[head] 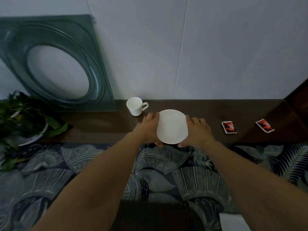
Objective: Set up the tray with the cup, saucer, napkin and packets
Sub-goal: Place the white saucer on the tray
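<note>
A white saucer (172, 126) is held between both hands over the brown table. My left hand (148, 129) grips its left edge and my right hand (197, 131) grips its right edge. A white cup (135, 106) stands upright just behind and to the left of the saucer, handle to the right. Two red packets (229, 127) (265, 125) lie flat on the table at the right. A white napkin (233, 221) shows at the bottom right. A dark tray (150, 212) lies at the bottom centre, partly behind my arms.
A green square panel with an oval opening (58, 64) leans on the wall at the back left. A potted plant (25, 120) stands at the left. A patterned dark cloth (166, 164) covers the near part of the table.
</note>
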The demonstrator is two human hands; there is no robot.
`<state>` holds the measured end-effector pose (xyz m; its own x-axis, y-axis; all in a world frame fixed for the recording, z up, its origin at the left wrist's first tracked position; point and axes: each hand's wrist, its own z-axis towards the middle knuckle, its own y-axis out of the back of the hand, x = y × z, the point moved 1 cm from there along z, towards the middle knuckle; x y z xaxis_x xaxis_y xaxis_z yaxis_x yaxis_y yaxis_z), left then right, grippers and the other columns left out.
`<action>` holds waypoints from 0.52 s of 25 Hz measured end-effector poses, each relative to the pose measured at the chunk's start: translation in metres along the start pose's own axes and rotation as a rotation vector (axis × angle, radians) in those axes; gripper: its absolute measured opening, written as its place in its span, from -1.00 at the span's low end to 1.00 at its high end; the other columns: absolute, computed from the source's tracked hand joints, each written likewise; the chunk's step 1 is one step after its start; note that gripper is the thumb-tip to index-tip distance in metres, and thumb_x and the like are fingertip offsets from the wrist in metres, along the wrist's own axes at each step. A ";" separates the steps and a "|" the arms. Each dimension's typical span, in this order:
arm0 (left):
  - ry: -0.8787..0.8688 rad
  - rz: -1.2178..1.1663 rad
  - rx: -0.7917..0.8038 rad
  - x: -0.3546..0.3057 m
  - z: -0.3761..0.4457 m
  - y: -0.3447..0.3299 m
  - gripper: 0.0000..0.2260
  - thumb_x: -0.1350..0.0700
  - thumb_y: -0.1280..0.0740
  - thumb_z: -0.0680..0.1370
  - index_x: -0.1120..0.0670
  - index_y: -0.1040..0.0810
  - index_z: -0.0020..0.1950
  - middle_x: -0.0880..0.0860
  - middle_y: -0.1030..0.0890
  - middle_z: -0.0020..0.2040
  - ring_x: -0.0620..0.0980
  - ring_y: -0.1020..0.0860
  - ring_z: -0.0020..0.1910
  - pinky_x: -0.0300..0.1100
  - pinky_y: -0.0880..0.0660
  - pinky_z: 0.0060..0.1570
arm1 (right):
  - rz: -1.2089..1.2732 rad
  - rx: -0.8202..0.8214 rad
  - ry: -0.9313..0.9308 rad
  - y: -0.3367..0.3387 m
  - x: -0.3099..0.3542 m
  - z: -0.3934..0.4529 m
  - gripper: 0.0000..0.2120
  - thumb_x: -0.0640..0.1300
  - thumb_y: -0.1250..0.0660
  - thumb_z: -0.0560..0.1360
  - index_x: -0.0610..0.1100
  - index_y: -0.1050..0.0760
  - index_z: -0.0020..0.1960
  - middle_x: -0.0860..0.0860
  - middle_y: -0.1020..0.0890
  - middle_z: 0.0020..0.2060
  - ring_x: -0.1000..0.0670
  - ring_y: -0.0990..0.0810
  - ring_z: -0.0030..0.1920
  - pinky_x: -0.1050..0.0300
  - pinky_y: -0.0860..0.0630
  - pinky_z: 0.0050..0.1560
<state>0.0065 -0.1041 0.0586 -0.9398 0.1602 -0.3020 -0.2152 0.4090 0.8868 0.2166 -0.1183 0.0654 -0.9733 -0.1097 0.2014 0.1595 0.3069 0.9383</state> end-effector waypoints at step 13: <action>0.083 -0.053 0.008 -0.028 -0.243 -0.066 0.15 -0.12 -0.59 0.19 -0.07 0.12 0.53 0.09 -0.08 0.49 0.23 -0.12 0.46 0.34 -0.18 0.37 | 0.011 -0.006 0.082 -0.053 0.050 -0.217 0.21 0.26 -0.55 0.16 -0.10 0.07 0.54 -0.11 -0.24 0.45 -0.21 -0.15 0.44 -0.16 -0.16 0.43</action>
<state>-0.0177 -0.3536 0.0935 -0.9460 0.0631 -0.3178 -0.2633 0.4222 0.8674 0.1952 -0.3451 0.0867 -0.9548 -0.1830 0.2342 0.1718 0.3032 0.9373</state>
